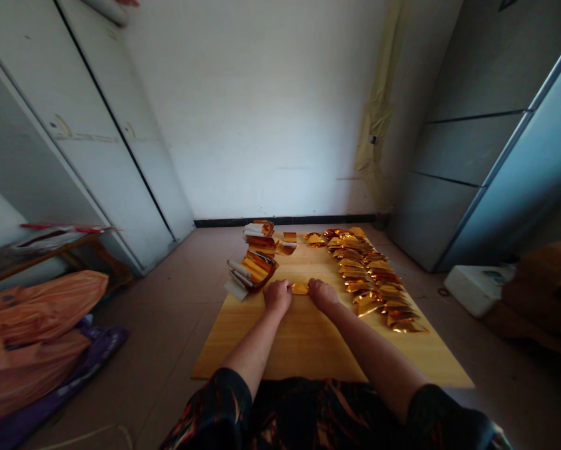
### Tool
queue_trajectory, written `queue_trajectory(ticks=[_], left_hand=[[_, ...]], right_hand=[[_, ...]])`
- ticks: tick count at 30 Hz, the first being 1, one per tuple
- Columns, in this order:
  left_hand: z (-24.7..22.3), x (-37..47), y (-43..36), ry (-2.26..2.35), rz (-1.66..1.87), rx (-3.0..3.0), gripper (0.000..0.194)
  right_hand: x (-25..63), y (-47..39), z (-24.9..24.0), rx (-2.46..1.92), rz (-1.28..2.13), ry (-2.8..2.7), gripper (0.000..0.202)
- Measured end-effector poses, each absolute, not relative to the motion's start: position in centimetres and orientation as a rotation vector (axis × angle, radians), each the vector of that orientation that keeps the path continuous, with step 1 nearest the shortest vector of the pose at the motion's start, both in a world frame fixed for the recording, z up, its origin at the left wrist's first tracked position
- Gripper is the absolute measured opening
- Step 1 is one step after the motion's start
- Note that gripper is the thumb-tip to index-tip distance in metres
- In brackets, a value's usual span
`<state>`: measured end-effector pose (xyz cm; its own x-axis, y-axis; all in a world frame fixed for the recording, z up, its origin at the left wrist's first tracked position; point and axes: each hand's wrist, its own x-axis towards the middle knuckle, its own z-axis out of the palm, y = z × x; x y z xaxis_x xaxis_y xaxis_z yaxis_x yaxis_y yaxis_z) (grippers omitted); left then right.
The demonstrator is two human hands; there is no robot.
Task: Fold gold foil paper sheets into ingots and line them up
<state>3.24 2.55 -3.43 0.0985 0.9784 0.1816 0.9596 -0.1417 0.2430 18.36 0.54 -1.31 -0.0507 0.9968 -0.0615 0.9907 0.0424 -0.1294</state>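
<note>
Between my two hands, over the wooden board [261, 334], is a small piece of gold foil paper [300, 288]. My left hand [277, 295] is closed on its left end. Its right end is pinched by my right hand [323, 293], fingers curled in. To the right, folded gold foil pieces [367, 272] lie in overlapping rows. Beyond my left hand sits a curved stack of gold foil sheets [254, 267] with pale backs. A second stack [260, 230] lies farther back, near a few loose sheets [287, 248].
An orange bag [40, 325] lies on the floor at the left, over a purple one [97, 350]. Grey cabinets [102, 125] stand at left, a refrigerator [486, 137] at right. A white box [472, 289] rests near it. Behind the board is a white wall [261, 112].
</note>
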Motion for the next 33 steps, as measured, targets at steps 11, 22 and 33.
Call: queue_trajectory(ticks=[11,22,33], left_hand=[[-1.8,3.7,2.3,2.022,0.285,2.174,0.024],[-1.8,3.1,1.6,1.825,0.327,2.493,0.026],[-2.3,2.8,2.9,1.722,0.4,2.302,0.018]], right_hand=[[19.0,0.7,-1.4,-2.079,0.336,-2.131,0.022],[19.5,0.2,-2.2,-1.924,0.209,-2.233,0.024],[17.8,1.4,-0.7,-2.13,0.38,-2.079,0.025]])
